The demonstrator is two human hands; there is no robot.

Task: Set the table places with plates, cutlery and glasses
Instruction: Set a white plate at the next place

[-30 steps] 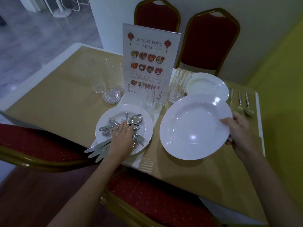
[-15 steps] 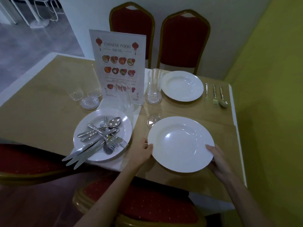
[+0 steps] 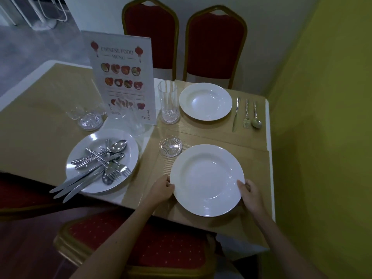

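Note:
A white plate (image 3: 207, 179) lies on the near right gold placemat (image 3: 255, 158). My left hand (image 3: 162, 190) grips its left rim and my right hand (image 3: 249, 193) grips its right rim. To the left, another white plate (image 3: 80, 166) carries a loose pile of cutlery (image 3: 100, 162), knife handles sticking over its near edge. Across the table a third plate (image 3: 205, 101) sits with a knife (image 3: 236, 114), fork (image 3: 246, 113) and spoon (image 3: 256, 115) at its right and a tall glass (image 3: 168, 101) on a coaster at its left.
An empty glass coaster (image 3: 170, 147) sits just beyond the held plate. A standing menu card (image 3: 122, 77) and clear glasses (image 3: 76, 112) with another coaster (image 3: 90, 121) occupy the table's middle. Red chairs stand at the far side (image 3: 213, 43) and below me (image 3: 157, 244). A yellow wall is on the right.
My right hand carried the plate from mid-air down onto the near right placemat. My left hand left the cutlery pile and took the plate's left rim.

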